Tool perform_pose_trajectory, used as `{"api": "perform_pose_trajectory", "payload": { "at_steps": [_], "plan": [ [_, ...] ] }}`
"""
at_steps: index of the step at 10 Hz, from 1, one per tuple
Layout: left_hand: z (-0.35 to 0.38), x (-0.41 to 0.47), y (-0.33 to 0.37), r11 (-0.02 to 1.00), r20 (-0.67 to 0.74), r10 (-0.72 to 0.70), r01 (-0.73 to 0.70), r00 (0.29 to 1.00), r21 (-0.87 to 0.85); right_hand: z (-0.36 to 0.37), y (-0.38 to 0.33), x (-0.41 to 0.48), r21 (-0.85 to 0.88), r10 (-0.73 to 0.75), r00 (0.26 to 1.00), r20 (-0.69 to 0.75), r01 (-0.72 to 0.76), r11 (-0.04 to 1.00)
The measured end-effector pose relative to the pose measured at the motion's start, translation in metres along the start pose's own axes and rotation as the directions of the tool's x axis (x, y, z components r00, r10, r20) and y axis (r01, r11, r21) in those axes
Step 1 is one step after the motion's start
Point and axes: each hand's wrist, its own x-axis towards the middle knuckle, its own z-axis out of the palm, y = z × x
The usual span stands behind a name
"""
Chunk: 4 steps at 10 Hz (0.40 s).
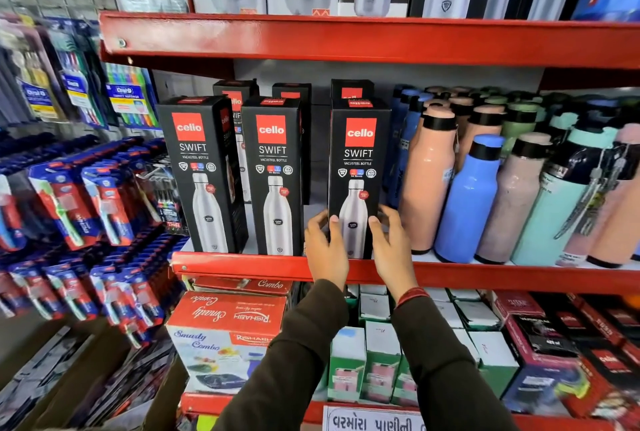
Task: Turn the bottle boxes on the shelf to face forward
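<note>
three black bottle boxes stand in the front row of the red shelf (242, 266), and all three show the printed front. the left box (201, 174) is turned a little, its side panel is visible; the middle box (273, 174) looks straight. the left hand (325, 247) and the right hand (391, 243) hold the right box (358, 167) at its lower edges, each grip closed on it. i judge the front row almost done. the boxes behind are mostly hidden.
</note>
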Motion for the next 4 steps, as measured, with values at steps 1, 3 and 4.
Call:
{"api": "perform_pose_trajectory", "payload": {
  "at_steps": [1,3,4],
  "plan": [
    [-0.001,-0.001,0.001,1.0,0.018,-0.003,0.003,1.0,0.002,0.0,-0.002,-0.002,-0.018,0.005,1.0,0.003,-0.005,1.0],
    [-0.004,-0.005,0.009,0.999,0.021,0.006,-0.007,1.0,0.051,-0.007,-0.012,-0.005,-0.034,0.035,0.998,0.054,-0.033,0.999],
    [-0.007,-0.013,0.029,0.961,-0.062,0.262,-0.254,0.963,0.112,-0.022,-0.037,-0.005,0.049,-0.077,0.995,-0.06,0.08,0.996]
  ]
}}
